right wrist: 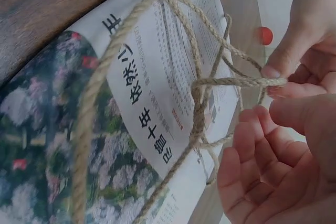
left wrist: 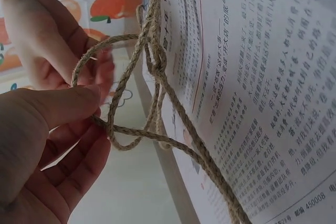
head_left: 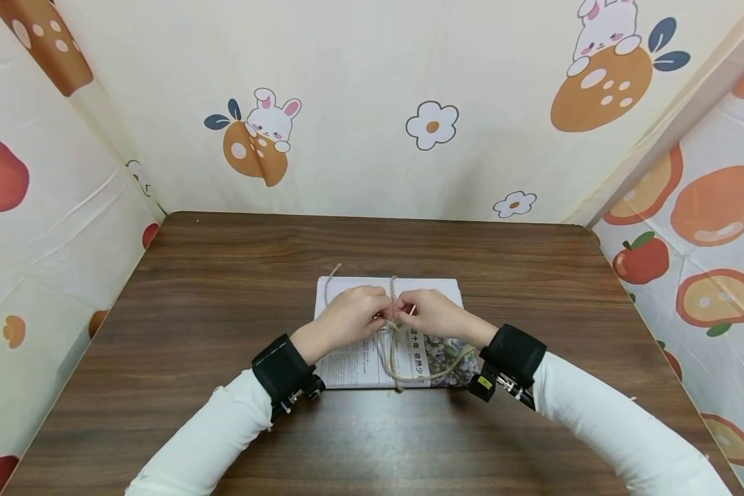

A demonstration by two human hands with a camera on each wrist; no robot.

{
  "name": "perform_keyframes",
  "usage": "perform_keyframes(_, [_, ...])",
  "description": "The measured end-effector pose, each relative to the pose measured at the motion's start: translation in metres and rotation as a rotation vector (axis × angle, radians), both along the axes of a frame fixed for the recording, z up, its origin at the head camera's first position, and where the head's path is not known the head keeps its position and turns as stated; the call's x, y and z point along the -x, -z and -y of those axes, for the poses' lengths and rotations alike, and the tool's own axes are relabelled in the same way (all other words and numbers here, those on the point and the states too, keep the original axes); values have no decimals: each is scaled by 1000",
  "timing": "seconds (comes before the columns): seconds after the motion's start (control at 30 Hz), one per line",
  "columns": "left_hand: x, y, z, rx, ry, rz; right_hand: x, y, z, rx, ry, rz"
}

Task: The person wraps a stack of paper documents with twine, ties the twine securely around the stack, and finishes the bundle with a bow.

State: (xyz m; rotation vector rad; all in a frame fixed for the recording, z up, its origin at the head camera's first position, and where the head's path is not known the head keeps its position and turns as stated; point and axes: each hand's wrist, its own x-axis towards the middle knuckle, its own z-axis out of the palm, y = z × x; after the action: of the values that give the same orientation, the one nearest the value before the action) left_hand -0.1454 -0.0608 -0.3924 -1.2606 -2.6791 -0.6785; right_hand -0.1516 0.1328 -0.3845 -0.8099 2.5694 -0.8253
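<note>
A flat stack of newspapers (head_left: 353,368) lies on the table, bound with twine (right wrist: 198,106) that is knotted near its middle. Both hands meet just above that knot. My left hand (head_left: 356,310) pinches a loop of the twine between thumb and fingertips, which the left wrist view shows close up. Right beside those fingertips is my right hand (head_left: 434,311), its fingers loosely bent. In the right wrist view its thumb and fingertips lie close to the twine, with no strand showing between them. A loose length of twine (head_left: 455,365) curves over the flower photo on the top sheet.
The brown wooden table (head_left: 223,296) extends on all sides of the stack. Behind it stands a pale wall covering (head_left: 347,158) printed with rabbits and flowers. A fruit-patterned sheet (head_left: 713,255) hangs along the right side. Both wrists wear black straps (head_left: 513,357) with small cameras.
</note>
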Motion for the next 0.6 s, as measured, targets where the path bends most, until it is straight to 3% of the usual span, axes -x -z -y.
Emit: perform_keyframes(0.6, [-13, -1, 12, 17, 46, -169, 11, 8, 18, 0, -79, 323])
